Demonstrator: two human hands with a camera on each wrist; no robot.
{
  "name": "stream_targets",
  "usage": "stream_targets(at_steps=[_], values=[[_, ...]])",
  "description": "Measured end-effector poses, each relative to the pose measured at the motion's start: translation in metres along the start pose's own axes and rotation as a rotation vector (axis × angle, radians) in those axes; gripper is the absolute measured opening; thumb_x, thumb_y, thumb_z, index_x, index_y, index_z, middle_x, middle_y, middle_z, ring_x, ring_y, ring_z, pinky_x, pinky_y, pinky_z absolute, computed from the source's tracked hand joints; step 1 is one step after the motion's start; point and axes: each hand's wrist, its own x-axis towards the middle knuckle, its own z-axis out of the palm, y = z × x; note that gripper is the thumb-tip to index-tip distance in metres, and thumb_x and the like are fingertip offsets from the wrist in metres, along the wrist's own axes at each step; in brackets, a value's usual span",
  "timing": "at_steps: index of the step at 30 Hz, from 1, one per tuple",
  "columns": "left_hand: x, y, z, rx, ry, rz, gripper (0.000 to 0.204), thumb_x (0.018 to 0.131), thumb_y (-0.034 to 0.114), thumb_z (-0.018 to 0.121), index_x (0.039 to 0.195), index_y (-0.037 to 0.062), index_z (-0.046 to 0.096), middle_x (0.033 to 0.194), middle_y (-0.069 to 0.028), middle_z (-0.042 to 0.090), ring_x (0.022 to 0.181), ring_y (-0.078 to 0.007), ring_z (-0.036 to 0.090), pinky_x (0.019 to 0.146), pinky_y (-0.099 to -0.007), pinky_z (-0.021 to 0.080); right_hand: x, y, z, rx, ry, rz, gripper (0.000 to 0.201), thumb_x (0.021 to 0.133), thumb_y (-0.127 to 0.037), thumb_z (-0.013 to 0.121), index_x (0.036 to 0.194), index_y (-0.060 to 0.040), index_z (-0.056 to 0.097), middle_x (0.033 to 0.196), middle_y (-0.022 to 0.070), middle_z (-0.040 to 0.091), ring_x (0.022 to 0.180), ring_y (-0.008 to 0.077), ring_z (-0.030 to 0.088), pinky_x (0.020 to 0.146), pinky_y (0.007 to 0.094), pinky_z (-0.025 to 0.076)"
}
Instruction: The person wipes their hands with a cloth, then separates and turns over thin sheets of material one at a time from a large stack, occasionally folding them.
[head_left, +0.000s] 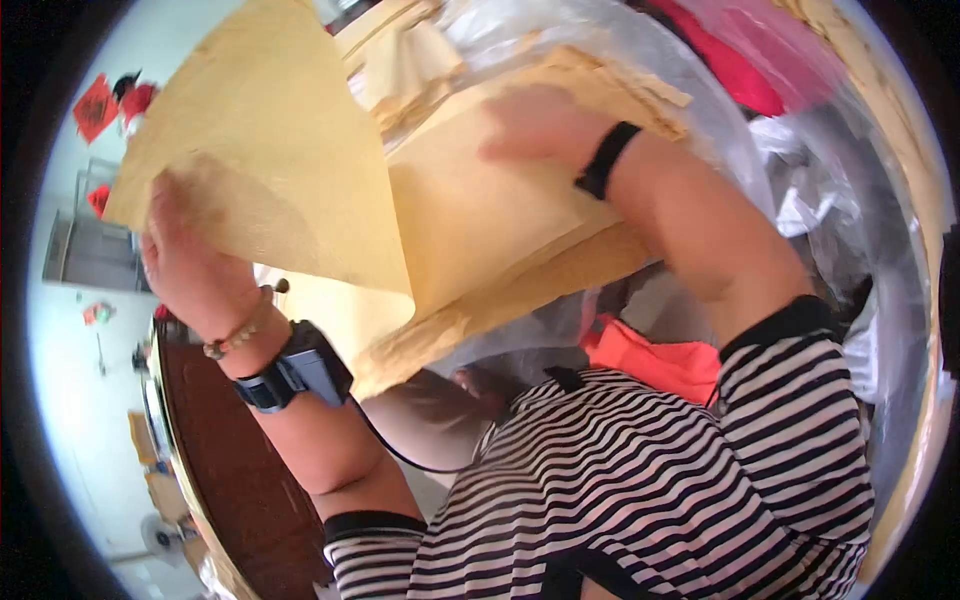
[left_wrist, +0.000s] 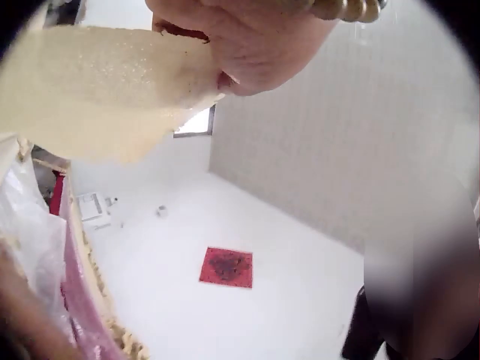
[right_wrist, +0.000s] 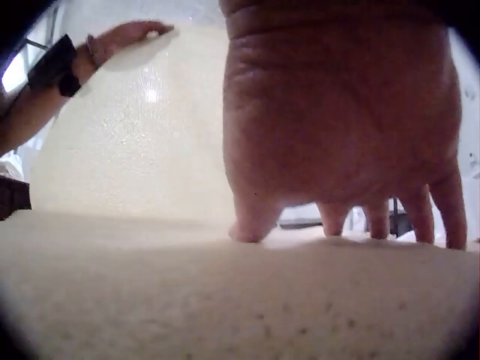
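A thin, yellowish, slightly see-through sheet (head_left: 270,130) stands raised on the left side of the head view. At its edge my left hand (head_left: 197,262) pinches it between thumb and fingers. Glossy patches show on the sheet (right_wrist: 135,142) in the right wrist view. Beneath lies a stack of similar sheets (head_left: 490,225) with ragged, crumbly edges. My right hand (head_left: 540,125) is over the far part of the stack, blurred in the head view. In the right wrist view the right hand (right_wrist: 341,112) has its fingers spread, with fingertips touching the top surface.
Clear plastic wrapping (head_left: 590,30) surrounds the stack at the back and right. More yellowish pieces (head_left: 415,65) lie behind. A pink-red bundle (head_left: 735,60) sits at the far right, and an orange cloth (head_left: 650,355) near my body. A dark brown surface (head_left: 245,450) stands to the left.
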Motion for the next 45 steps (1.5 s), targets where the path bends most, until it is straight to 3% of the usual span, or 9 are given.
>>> stream_targets(at_steps=[1, 6, 13, 19, 24, 28, 35, 40, 45], values=[[-0.003, -0.027, -0.031, 0.601, 0.097, 0.357, 0.043, 0.103, 0.025, 0.063, 0.132, -0.0068, 0.061, 0.124, -0.0120, 0.072, 0.115, -0.0259, 0.068, 0.095, -0.0392, 0.056, -0.001, 0.001, 0.005, -0.015, 0.039, -0.004, 0.075, 0.088, -0.061, 0.064, 0.142, -0.0098, 0.059, 0.145, 0.0199, 0.057, 0.129, 0.0423, 0.056, 0.109, 0.0513, 0.044], [-0.076, -0.117, -0.102, -0.697, 0.517, -0.769, 0.040, 0.101, 0.027, 0.067, 0.126, -0.0043, 0.064, 0.127, -0.0144, 0.069, 0.113, -0.0243, 0.068, 0.093, -0.0393, 0.056, 0.001, -0.008, 0.008, -0.103, 0.064, 0.052, 0.068, 0.089, -0.061, 0.064, 0.134, -0.0107, 0.065, 0.147, 0.0190, 0.055, 0.130, 0.0364, 0.056, 0.107, 0.0504, 0.046], [-0.215, -0.226, -0.109, 0.018, 0.162, -1.068, 0.030, 0.098, 0.023, 0.068, 0.113, -0.0032, 0.070, 0.096, -0.0092, 0.074, 0.067, -0.0154, 0.067, 0.046, -0.0275, 0.049, 0.012, -0.155, -0.006, 0.714, -0.330, 0.195, 0.065, 0.089, -0.064, 0.066, 0.087, 0.0006, 0.074, 0.074, 0.0125, 0.073, 0.065, 0.0276, 0.071, 0.065, 0.0386, 0.058], [-0.251, -0.243, -0.121, -0.202, -0.040, -1.188, 0.039, 0.094, 0.027, 0.072, 0.115, -0.0061, 0.068, 0.095, -0.0106, 0.076, 0.068, -0.0229, 0.072, 0.050, -0.0354, 0.054, 0.005, -0.216, 0.019, 0.632, -0.443, -0.133, 0.050, 0.089, -0.048, 0.074, 0.102, -0.0001, 0.074, 0.086, 0.0121, 0.074, 0.072, 0.0211, 0.072, 0.065, 0.0353, 0.057], [-0.210, -0.154, -0.130, 0.971, -0.001, -0.324, 0.082, 0.084, 0.040, 0.084, 0.143, -0.0043, 0.050, 0.135, -0.0279, 0.062, 0.116, -0.0418, 0.064, 0.099, -0.0510, 0.051, 0.026, -0.237, 0.029, 1.293, -0.455, 0.253, 0.036, 0.086, -0.022, 0.079, 0.117, -0.0048, 0.071, 0.110, 0.0073, 0.074, 0.097, 0.0185, 0.071, 0.077, 0.0358, 0.058], [-0.185, -0.090, -0.081, 0.036, -0.249, -0.021, 0.086, 0.079, 0.024, 0.089, 0.148, -0.0026, 0.045, 0.140, -0.0286, 0.058, 0.123, -0.0435, 0.060, 0.104, -0.0512, 0.048, 0.034, -0.279, 0.014, 1.461, -0.407, 0.189, 0.032, 0.090, -0.023, 0.077, 0.116, -0.0063, 0.068, 0.106, 0.0060, 0.073, 0.095, 0.0187, 0.070, 0.078, 0.0351, 0.058], [-0.159, -0.143, -0.035, -0.280, -0.083, -0.486, 0.024, 0.099, 0.022, 0.069, 0.096, -0.0014, 0.074, 0.060, -0.0105, 0.058, 0.056, -0.0154, 0.055, 0.057, -0.0356, 0.046, 0.044, -0.257, 0.050, 1.099, -0.202, -0.078, 0.037, 0.101, -0.041, 0.060, 0.119, -0.0105, 0.069, 0.104, 0.0102, 0.074, 0.093, 0.0300, 0.070, 0.090, 0.0427, 0.054], [-0.102, -0.177, -0.049, 0.013, -0.240, -0.347, 0.027, 0.098, 0.025, 0.063, 0.093, -0.0009, 0.070, 0.069, -0.0212, 0.062, 0.060, -0.0330, 0.059, 0.060, -0.0418, 0.047, 0.061, -0.212, 0.102, 0.196, 0.187, -0.648, 0.042, 0.101, -0.044, 0.056, 0.136, -0.0240, 0.066, 0.132, 0.0101, 0.067, 0.124, 0.0337, 0.060, 0.111, 0.0496, 0.041], [-0.033, -0.233, -0.040, 0.019, -0.444, -0.221, 0.030, 0.099, 0.026, 0.062, 0.102, -0.0015, 0.072, 0.074, -0.0195, 0.068, 0.064, -0.0267, 0.065, 0.063, -0.0388, 0.050, 0.036, -0.234, 0.093, -0.004, 0.159, -0.506, 0.046, 0.101, -0.042, 0.054, 0.142, -0.0242, 0.062, 0.155, 0.0092, 0.050, 0.146, 0.0311, 0.040, 0.119, 0.0597, 0.030]])
